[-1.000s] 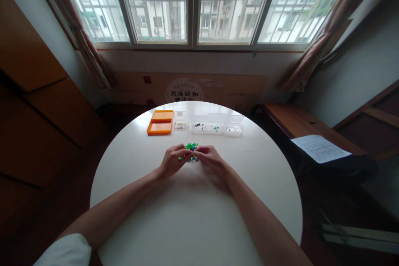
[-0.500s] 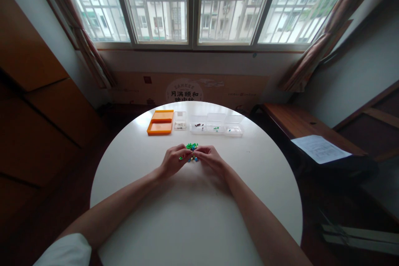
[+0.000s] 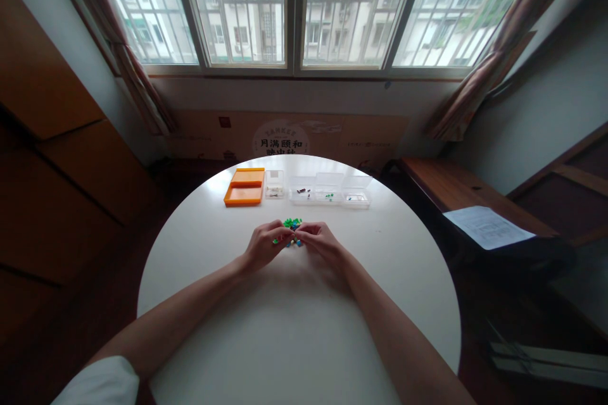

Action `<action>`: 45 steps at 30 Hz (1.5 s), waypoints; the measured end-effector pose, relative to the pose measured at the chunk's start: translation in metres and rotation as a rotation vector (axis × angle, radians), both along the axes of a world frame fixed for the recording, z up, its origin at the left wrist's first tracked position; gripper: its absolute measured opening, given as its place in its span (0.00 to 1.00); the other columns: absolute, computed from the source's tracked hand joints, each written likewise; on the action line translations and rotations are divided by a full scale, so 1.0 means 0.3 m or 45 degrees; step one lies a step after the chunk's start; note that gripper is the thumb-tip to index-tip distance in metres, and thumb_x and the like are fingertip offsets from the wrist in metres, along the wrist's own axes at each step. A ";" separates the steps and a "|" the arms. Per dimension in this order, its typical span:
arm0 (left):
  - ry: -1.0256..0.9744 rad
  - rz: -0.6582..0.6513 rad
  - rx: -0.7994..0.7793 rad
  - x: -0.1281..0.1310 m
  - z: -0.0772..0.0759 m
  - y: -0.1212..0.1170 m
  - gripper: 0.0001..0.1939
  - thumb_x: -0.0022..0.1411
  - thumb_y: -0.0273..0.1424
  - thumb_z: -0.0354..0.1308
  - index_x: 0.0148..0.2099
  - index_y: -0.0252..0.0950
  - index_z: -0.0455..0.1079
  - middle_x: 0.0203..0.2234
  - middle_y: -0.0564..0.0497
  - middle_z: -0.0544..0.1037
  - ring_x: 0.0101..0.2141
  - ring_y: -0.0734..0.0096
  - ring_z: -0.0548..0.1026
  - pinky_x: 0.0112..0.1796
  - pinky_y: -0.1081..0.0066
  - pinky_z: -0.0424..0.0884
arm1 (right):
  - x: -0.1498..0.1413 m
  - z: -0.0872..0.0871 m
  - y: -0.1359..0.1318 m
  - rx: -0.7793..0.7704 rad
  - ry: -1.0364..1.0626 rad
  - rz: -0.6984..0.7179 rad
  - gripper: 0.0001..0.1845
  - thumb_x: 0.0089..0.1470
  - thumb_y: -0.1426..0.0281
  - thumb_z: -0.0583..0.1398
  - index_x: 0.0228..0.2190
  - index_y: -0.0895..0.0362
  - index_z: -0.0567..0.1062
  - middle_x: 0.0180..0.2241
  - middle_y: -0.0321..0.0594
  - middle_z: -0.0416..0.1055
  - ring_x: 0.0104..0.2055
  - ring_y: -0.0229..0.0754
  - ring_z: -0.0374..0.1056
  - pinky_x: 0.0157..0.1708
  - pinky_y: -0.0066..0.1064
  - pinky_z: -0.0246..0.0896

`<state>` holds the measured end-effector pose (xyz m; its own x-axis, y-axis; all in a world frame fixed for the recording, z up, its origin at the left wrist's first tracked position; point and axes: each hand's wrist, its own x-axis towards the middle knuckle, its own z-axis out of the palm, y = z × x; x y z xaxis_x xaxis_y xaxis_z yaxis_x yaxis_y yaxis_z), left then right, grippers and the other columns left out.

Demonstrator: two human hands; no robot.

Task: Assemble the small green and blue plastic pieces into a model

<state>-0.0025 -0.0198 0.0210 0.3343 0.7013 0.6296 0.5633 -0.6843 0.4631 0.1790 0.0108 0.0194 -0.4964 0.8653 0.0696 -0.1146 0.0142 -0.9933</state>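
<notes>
On the round white table (image 3: 294,335), head view: small green, blue and yellow pieces (image 3: 293,223) lay heaped near the middle. Left hand (image 3: 267,242) and right hand (image 3: 320,238) were at the pile, fingers bent inward, fingertips nearly meeting; too small to tell whether either pinched a piece. Farther back stood an open orange case (image 3: 244,184) and clear boxes (image 3: 327,202) holding tiny parts.

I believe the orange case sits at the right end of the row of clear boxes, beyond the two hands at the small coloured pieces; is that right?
Not quite: the head view shows the orange case at the left end of the row of clear boxes, beyond the left hand and right hand at the small coloured pieces.
</notes>
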 end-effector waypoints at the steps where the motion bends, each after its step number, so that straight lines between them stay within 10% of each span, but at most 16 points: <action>1: 0.001 -0.003 -0.001 0.000 0.000 0.000 0.09 0.60 0.33 0.54 0.37 0.36 0.74 0.26 0.50 0.72 0.25 0.77 0.71 0.27 0.77 0.67 | 0.000 0.001 0.000 0.000 0.001 0.001 0.18 0.38 0.58 0.65 0.25 0.61 0.77 0.23 0.38 0.69 0.25 0.34 0.60 0.26 0.27 0.53; 45: -0.030 -0.007 -0.067 -0.002 -0.018 0.010 0.08 0.58 0.33 0.56 0.34 0.35 0.74 0.24 0.51 0.70 0.24 0.79 0.69 0.27 0.77 0.66 | -0.009 -0.013 0.012 0.070 -0.071 -0.012 0.17 0.39 0.59 0.65 0.25 0.62 0.76 0.21 0.37 0.68 0.23 0.33 0.58 0.24 0.26 0.50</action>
